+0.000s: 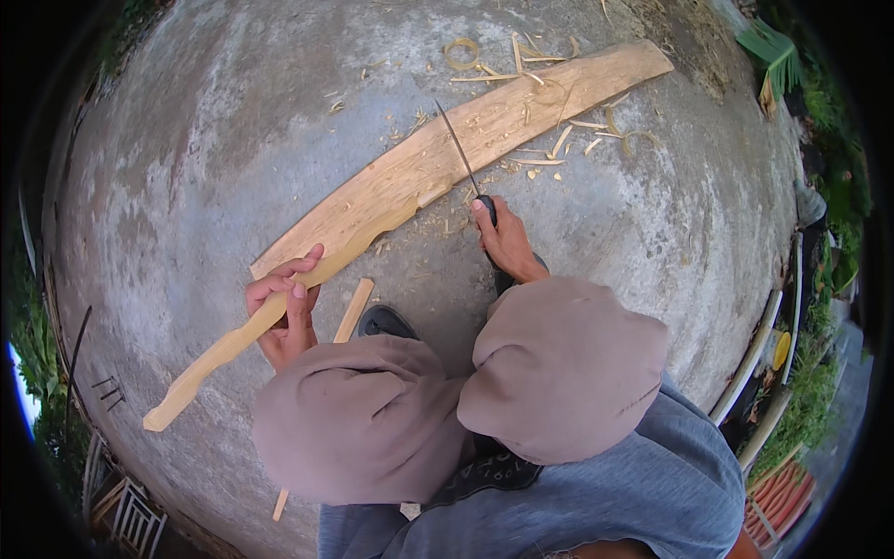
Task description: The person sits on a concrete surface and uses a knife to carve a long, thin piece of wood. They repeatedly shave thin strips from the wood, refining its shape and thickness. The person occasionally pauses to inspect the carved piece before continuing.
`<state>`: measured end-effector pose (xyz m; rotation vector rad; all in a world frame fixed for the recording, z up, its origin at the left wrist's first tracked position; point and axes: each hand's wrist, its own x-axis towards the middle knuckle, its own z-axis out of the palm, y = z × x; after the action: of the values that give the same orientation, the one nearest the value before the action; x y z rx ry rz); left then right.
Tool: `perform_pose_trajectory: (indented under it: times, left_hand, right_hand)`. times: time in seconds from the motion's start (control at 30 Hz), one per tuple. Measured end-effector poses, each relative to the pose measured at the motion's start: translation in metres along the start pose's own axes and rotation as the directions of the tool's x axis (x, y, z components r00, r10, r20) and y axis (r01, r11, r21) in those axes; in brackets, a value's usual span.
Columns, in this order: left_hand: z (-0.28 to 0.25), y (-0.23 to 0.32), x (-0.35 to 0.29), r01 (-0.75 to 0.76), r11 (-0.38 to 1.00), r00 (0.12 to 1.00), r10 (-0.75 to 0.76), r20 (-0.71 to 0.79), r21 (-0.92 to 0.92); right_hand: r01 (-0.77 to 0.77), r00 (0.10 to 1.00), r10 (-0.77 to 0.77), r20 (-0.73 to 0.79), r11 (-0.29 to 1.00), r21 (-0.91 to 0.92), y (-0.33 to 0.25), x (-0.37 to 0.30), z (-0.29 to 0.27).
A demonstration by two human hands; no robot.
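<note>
My left hand (291, 303) is wrapped round a long pale slat (209, 366) of wood or bamboo with wavy edges. One end points to the lower left; the other reaches over the near edge of a wide wooden plank (368, 191) on the ground. In my right hand (508, 240) is the black handle of a knife (456, 140). Its thin blade points up and slightly left across the plank, just beyond the slat's far end. Whether the blade touches the plank I cannot tell.
Curled shavings (461, 54) and thin offcuts (561, 142) lie around the plank on the concrete floor (670, 224). A narrow stick (355, 307) passes under my left knee, near my dark shoe (386, 322). Pipes (751, 354) and plants (819, 363) border the right side.
</note>
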<state>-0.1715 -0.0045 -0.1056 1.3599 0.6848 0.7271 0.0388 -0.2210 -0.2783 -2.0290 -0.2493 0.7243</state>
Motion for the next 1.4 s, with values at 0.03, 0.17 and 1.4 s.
perform_pose_trajectory:
  times: [0.03, 0.17, 1.4]
  left_hand:
    - [-0.006, -0.001, -0.002, 0.011, 1.000, 1.000, -0.011, -0.008, 0.013]
    - [-0.029, -0.004, 0.006, 0.071, 0.997, 0.989, -0.075, -0.124, -0.035]
    - [-0.050, -0.063, 0.045, 0.291, 0.918, 0.913, -0.351, -0.207, -0.270]
  right_hand:
    - [0.060, 0.998, -0.062, -0.016, 0.996, -0.062, -0.004, 0.002, -0.002]
    - [0.349, 0.895, -0.433, -0.108, 0.830, -0.436, -0.034, 0.017, -0.010]
    - [0.446, 0.828, -0.406, 0.386, 0.895, -0.017, -0.050, -0.027, 0.023]
